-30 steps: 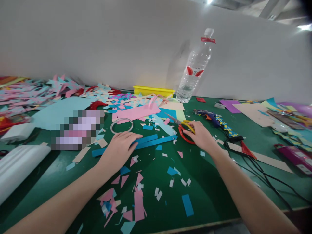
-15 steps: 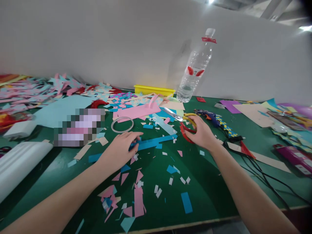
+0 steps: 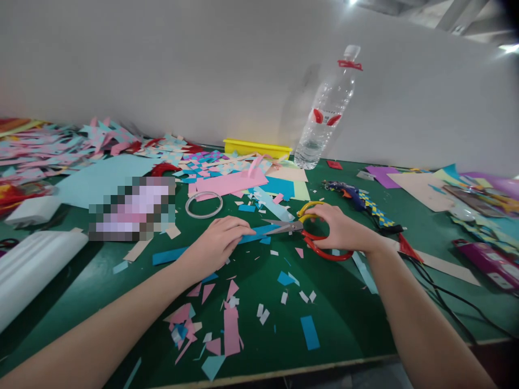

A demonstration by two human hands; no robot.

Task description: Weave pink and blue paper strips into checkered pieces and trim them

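My left hand (image 3: 219, 240) is closed on a long blue paper strip (image 3: 170, 256), which sticks out on both sides of the fingers. In my right hand (image 3: 344, 229) are scissors with one yellow and one red handle (image 3: 327, 254). Their blades (image 3: 284, 227) point left, parted, at the right end of the blue strip, close to my left fingertips. Whether the blades touch the paper I cannot tell. A clear tape ring (image 3: 204, 205) lies just beyond my left hand.
A tilted-looking water bottle (image 3: 320, 116) stands by the wall near a yellow tray (image 3: 257, 148). Pink paper (image 3: 231, 185) and many scraps cover the green table (image 3: 348, 319). Cables (image 3: 438, 302) lie at right, a white roll-like object (image 3: 36, 275) at left.
My right hand has turned the scissors so their parted blades point left and brought them to the strip's end. My left hand has shifted right along the strip, its fingers closer to the blades.
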